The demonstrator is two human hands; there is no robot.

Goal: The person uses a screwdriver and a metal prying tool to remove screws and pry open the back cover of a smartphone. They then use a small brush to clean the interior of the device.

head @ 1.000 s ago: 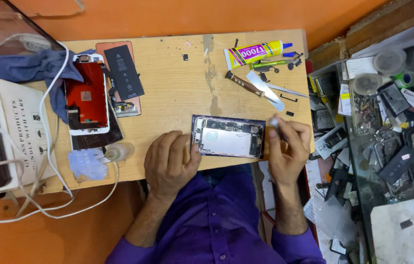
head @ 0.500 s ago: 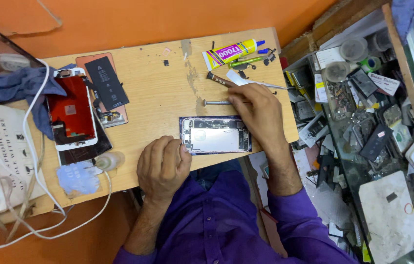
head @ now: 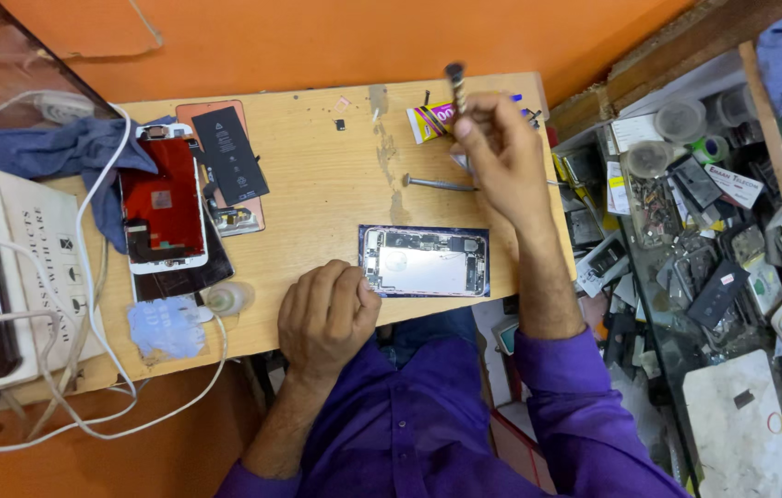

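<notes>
An opened phone body [head: 424,261] with bare metal insides lies on a dark mat near the front edge of the wooden table [head: 317,198]. My left hand [head: 324,316] rests palm down on the table, its fingers touching the phone's left end. My right hand [head: 498,157] is raised above the table's far right part and grips a small screwdriver [head: 455,85], dark tip pointing up. A second screwdriver [head: 437,183] lies flat just left of that hand. A glue tube [head: 431,115] lies behind it.
At the left lie a red-backed phone screen [head: 163,205], a black battery [head: 229,155], a blue cloth [head: 59,152], a white box [head: 35,267] and white cables [head: 100,304]. A bluish wad [head: 167,326] sits near the front. A cluttered parts shelf [head: 714,240] fills the right.
My right hand left the phone's right end, reached to the far right of the table and lifted a small screwdriver. My left hand stayed at the phone's left end.
</notes>
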